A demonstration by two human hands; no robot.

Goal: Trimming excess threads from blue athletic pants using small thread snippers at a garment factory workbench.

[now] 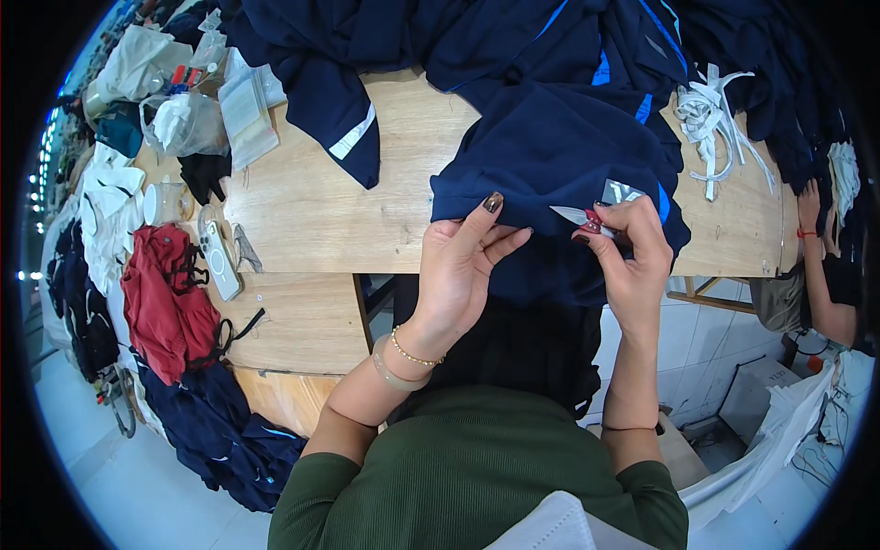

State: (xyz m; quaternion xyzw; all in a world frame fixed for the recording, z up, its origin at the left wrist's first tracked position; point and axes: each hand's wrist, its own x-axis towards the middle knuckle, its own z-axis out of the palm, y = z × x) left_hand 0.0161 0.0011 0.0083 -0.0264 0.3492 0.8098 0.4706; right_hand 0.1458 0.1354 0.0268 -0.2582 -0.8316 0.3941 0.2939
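Observation:
A navy garment (559,137) with bright blue strips lies bunched in front of me and hangs over the near edge of the table. My left hand (456,275) pinches its folded edge, thumb on top and fingers beneath. In my right hand (639,261) are small thread snips (570,217) with red handles. Their pointed metal blades aim left, just above the fabric and apart from my left fingers. A shiny silver-grey patch (621,192) shows on the garment beside my right hand. My right fingers hide part of the snips' handles.
More navy garments (367,37) cover the table's far side. White strips (710,115) lie tangled at right. A phone (218,261), red cloth (165,293), clear bags (247,115) and a plastic cup (165,203) sit at left. Another person's arm (816,266) reaches in at far right.

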